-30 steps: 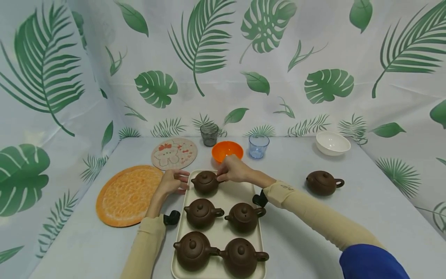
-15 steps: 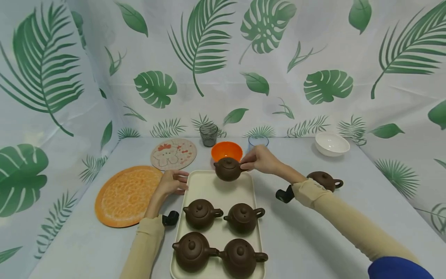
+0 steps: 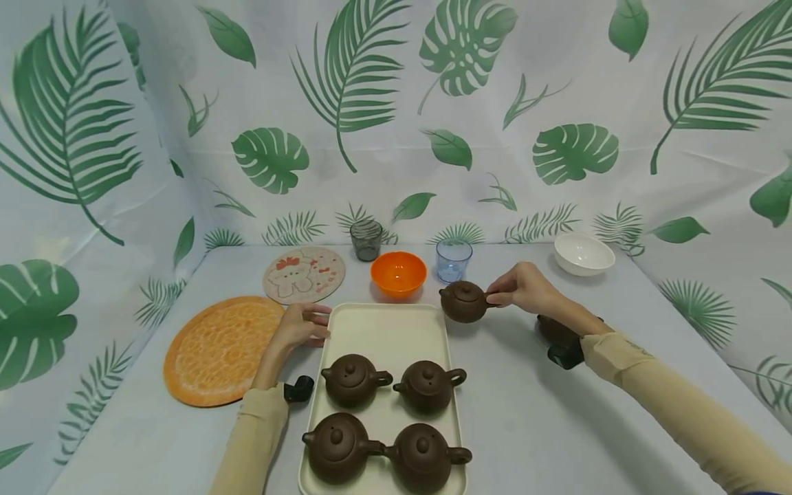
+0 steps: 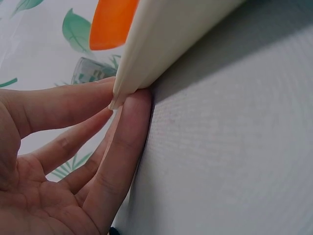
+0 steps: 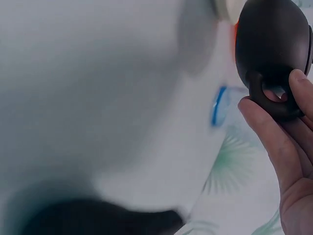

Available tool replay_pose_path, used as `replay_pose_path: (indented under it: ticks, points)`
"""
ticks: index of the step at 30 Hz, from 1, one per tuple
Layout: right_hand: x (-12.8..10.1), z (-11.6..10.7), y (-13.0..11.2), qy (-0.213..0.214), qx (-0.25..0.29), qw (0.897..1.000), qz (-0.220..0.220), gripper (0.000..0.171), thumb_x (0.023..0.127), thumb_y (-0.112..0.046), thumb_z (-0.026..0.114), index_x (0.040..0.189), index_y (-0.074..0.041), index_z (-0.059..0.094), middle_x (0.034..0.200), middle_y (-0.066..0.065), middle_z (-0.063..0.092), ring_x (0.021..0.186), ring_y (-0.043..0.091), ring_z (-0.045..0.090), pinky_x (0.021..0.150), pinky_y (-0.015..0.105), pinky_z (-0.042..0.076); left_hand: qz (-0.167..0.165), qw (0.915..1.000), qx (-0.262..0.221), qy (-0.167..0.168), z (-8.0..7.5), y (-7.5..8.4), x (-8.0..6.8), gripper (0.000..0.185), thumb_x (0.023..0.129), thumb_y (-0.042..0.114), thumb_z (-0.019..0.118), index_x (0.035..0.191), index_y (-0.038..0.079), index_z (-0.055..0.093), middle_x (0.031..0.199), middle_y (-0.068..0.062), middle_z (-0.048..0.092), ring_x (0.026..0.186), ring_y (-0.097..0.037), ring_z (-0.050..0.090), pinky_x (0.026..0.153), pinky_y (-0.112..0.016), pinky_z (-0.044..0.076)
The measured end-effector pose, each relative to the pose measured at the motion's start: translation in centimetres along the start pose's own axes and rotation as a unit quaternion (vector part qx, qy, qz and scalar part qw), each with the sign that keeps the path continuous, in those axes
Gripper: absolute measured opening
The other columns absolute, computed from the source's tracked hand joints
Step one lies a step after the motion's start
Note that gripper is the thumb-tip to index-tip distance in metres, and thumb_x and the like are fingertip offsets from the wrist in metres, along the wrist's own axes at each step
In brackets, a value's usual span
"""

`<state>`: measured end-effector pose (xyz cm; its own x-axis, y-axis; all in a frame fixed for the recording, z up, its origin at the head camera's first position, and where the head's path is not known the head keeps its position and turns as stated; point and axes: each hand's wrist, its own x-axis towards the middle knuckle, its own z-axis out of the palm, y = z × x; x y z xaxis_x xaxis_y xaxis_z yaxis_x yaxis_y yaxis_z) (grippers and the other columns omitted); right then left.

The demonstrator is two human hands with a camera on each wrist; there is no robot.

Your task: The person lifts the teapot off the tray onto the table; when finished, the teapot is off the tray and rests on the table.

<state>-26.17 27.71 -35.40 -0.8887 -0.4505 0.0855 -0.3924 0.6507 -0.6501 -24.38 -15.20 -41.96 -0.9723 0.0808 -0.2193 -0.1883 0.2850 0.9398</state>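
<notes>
My right hand (image 3: 526,289) pinches the loop handle of a small dark brown teapot (image 3: 464,301) and carries it just right of the tray's far right corner, its shadow falling below. Up close in the right wrist view, thumb and fingers close on the handle of this teapot (image 5: 274,41). At the far left of the cream tray (image 3: 390,317), my left hand (image 3: 300,326) has its fingertips at the rim. The left wrist view shows the tray's rim (image 4: 146,54) between the fingertips of that hand (image 4: 73,176). Several brown teapots (image 3: 427,386) stand in the tray's nearer part.
Partly behind my right wrist sits another brown teapot (image 3: 557,331). Along the back stand a grey glass (image 3: 366,240), an orange bowl (image 3: 399,275), a blue glass (image 3: 454,261) and a white bowl (image 3: 584,254). Left lie an orange round mat (image 3: 216,357) and a pink one (image 3: 303,275).
My right hand has lifted the teapot from the tray's far left corner and moved it rightward past the tray's right edge. The left hand has stayed at the rim.
</notes>
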Motion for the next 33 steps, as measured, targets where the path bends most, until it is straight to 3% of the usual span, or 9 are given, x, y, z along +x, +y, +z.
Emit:
replay_pose_path:
  ticks: [12, 19, 33]
  points:
    - [-1.7, -0.3, 2.7, -0.012, 0.004, 1.000, -0.003, 0.014, 0.082, -0.003, 0.073, 0.090, 0.008, 0.074, 0.081, 0.015, 0.073, 0.068, 0.019, 0.071, 0.062, 0.022, 0.056, 0.003, 1.0000, -0.004, -0.007, -0.1, -0.2, -0.1, 0.048, 0.075, -0.013, 0.068, 0.121, -0.010, 0.058, 0.100, -0.023, 0.065, 0.070, -0.016, 0.063, 0.059, -0.031, 0.058]
    - [-1.8, 0.1, 2.9, -0.023, 0.016, 1.000, -0.005, 0.015, 0.081, -0.002, 0.074, 0.091, 0.009, 0.074, 0.084, 0.018, 0.073, 0.071, 0.019, 0.071, 0.063, 0.022, 0.056, -0.003, 1.0000, -0.005, -0.003, 0.0, -0.4, 0.0, 0.047, 0.075, -0.013, 0.068, 0.121, -0.009, 0.059, 0.098, -0.020, 0.065, 0.070, -0.017, 0.063, 0.058, -0.030, 0.058]
    - [-1.7, 0.2, 2.9, -0.023, -0.015, 1.000, -0.002, 0.014, 0.081, -0.003, 0.073, 0.091, 0.007, 0.074, 0.085, 0.015, 0.073, 0.074, 0.016, 0.069, 0.063, 0.023, 0.054, -0.004, 0.9999, -0.010, -0.002, 0.1, -0.1, -0.1, 0.047, 0.075, -0.013, 0.068, 0.121, -0.008, 0.059, 0.099, -0.021, 0.065, 0.071, -0.017, 0.064, 0.059, -0.031, 0.058]
